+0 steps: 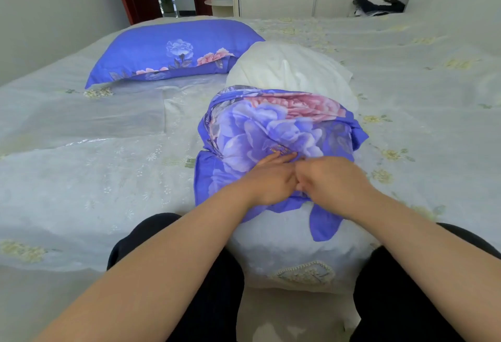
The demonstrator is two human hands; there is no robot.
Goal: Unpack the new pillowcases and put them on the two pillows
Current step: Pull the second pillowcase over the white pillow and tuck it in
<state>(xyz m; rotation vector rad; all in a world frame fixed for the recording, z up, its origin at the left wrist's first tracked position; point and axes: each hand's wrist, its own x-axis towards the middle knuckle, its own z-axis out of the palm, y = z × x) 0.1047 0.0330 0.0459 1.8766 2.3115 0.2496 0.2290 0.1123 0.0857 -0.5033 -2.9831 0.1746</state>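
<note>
The fingers (279, 157) of the left hand (271, 181) and right hand (330, 179) are pinched together on the bunched blue pillowcase (271, 130), knuckles touching. A bed (81, 165) in a pale flowered sheet is seen beneath everything. A covered pillow (168, 51) lies at the far left. The white pillow (290, 70) is half sheathed by the pillowcase, with both ends bare, the near one between dark-trousered knees.

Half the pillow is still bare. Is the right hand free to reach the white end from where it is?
Probably yes: the white end lies straight beyond the right hand, with only the bunched pillowcase between. The hand would have to let go of the cloth first.
</note>
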